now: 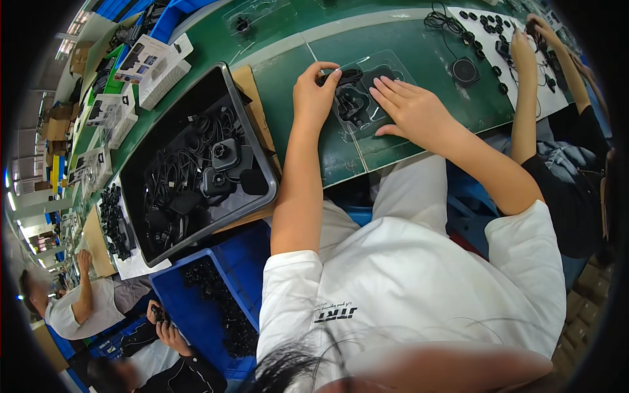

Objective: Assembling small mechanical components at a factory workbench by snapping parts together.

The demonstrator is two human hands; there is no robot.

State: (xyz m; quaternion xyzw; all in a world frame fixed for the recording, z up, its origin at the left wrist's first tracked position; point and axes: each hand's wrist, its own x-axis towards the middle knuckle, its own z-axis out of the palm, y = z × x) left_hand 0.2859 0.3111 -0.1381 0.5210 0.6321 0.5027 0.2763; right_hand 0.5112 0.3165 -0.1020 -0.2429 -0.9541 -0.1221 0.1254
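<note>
A clear plastic blister tray (407,71) lies on the green table in front of me. Packed in it are a coiled black cable (350,76), a black mount-like part (354,108) and a dark rounded pad (375,73). The thumb and index finger of my left hand (312,98) close on the left end of the cable coil, at the tray's edge. My right hand (414,110) lies flat, fingers stretched out together over the pad, partly covering it and the tray's right side.
At my left stands a black bin (226,72) of cables and square dark devices; below it, a blue crate (246,278) of small black parts. White boxes (157,78) line the far left. Rightward lie a round charger-like pad (464,71) and a co-worker's hands (523,49).
</note>
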